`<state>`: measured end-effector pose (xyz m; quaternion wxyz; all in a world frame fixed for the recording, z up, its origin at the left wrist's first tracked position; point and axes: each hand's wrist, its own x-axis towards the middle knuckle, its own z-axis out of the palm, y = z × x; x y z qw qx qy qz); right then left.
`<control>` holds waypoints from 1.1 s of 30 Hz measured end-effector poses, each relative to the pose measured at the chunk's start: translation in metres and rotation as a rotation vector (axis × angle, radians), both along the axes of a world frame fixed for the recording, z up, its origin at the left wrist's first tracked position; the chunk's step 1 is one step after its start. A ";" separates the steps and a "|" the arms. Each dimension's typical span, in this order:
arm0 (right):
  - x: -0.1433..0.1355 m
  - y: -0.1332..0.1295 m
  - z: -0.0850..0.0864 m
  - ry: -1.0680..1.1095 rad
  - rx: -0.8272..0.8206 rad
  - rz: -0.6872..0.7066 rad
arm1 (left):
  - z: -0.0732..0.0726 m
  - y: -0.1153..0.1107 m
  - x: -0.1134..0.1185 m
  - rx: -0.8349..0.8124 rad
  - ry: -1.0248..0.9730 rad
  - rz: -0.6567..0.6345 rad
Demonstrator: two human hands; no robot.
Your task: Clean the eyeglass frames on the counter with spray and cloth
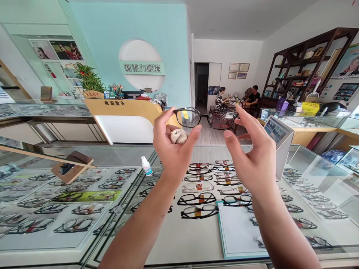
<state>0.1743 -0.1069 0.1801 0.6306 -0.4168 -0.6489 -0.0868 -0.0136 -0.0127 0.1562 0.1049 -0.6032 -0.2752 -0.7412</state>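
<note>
A pair of dark-rimmed eyeglasses [204,116] is held up at chest height, lenses facing me, above the glass display counter. My left hand [175,153] grips its left end with the fingers, and a crumpled beige cloth [178,136] is tucked in that palm. At the other end, the fingertips of my right hand [256,153] hold the frame's right corner; its thumb is apart from the lens. The temples are mostly hidden behind the lenses and fingers. A small white spray bottle [146,166] with a blue label stands on the counter left of my left forearm.
Under the glass [162,246] lie rows of eyeglasses [199,212]. A white pad with a teal edge [238,231] sits below my right forearm, and a display stand [276,134] rises behind my right hand. Farther back are a reception desk [129,127] and two people at a table.
</note>
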 end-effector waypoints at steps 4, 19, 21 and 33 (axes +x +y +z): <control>-0.002 0.002 -0.002 0.076 0.006 0.052 | 0.000 0.000 0.000 0.054 -0.002 0.068; -0.001 0.007 0.000 0.193 0.051 0.013 | 0.002 -0.004 -0.001 0.022 0.064 -0.034; -0.001 0.006 0.002 0.210 0.054 0.048 | 0.003 -0.006 -0.001 0.019 0.073 -0.035; 0.002 0.013 0.001 0.249 0.063 0.142 | 0.000 -0.005 0.005 -0.065 0.086 -0.071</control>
